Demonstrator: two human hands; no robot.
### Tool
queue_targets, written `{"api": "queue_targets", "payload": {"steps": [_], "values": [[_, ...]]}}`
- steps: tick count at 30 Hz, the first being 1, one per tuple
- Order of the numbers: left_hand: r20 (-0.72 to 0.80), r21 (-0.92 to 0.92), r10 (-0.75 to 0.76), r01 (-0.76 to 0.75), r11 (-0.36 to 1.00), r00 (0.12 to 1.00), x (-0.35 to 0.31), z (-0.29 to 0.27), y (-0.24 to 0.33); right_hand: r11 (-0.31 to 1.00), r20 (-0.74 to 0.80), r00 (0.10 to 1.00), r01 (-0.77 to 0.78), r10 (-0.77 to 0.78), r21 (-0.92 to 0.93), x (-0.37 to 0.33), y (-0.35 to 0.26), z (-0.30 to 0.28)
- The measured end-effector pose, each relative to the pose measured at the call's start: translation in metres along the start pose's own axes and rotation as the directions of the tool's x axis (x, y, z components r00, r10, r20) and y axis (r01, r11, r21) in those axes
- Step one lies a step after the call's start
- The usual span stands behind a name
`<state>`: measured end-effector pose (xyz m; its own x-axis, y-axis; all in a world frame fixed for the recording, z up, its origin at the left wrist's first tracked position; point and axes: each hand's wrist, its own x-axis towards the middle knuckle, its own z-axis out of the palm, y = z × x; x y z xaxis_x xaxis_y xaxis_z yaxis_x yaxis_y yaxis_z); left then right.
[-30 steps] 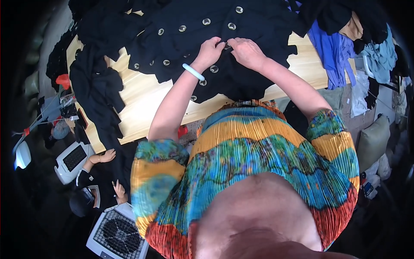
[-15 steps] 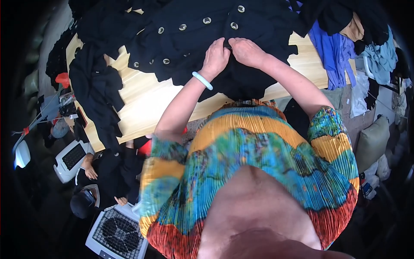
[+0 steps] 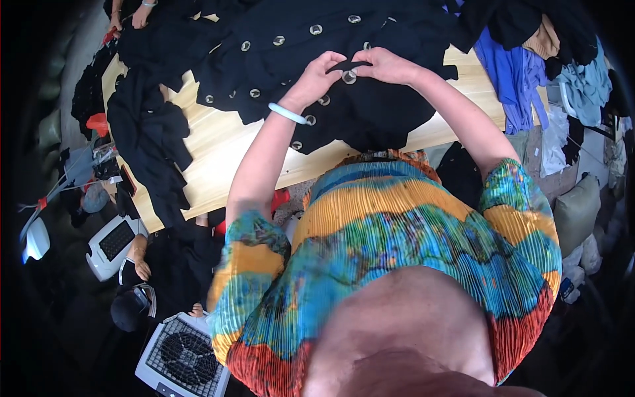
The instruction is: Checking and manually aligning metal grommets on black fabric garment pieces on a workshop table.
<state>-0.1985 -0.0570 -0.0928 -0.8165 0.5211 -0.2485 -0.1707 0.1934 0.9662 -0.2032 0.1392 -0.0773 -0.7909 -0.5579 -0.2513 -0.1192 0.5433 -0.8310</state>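
Observation:
A black garment (image 3: 380, 109) with large round silver-rimmed buttons lies spread on the wooden table in front of me. My left hand (image 3: 316, 81) is closed, pinching a raised fold of the black cloth between thumb and fingertips. Close by, my right hand (image 3: 389, 67) grips the same fold from the other side, also closed. One button (image 3: 349, 77) sits just below the gap between my hands. More buttons run down from it toward the near edge, and another row crosses the cloth to the left. A pale blue bangle (image 3: 287, 113) circles my left wrist.
The light wooden table (image 3: 221, 162) shows beyond the cloth. Blue and purple clothes (image 3: 506, 86) hang over its right end. At lower left, a person in a dark cap (image 3: 130, 309) is beside a grey-white fan unit (image 3: 185, 357). Another person's hands (image 3: 141, 16) reach in at far left.
My hands have moved slightly apart, lifting a fold between them. The near part of the garment now shows a row of buttons. Another person's hands have appeared at the top left.

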Motion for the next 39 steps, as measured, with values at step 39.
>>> {"api": "queue_targets", "payload": {"steps": [39], "values": [[0.062,0.594,0.084,-0.104,0.798,0.995,0.062,0.035,0.044,0.862,-0.395,0.897,-0.032,-0.198,-0.505,-0.021,0.018,-0.018]]}}
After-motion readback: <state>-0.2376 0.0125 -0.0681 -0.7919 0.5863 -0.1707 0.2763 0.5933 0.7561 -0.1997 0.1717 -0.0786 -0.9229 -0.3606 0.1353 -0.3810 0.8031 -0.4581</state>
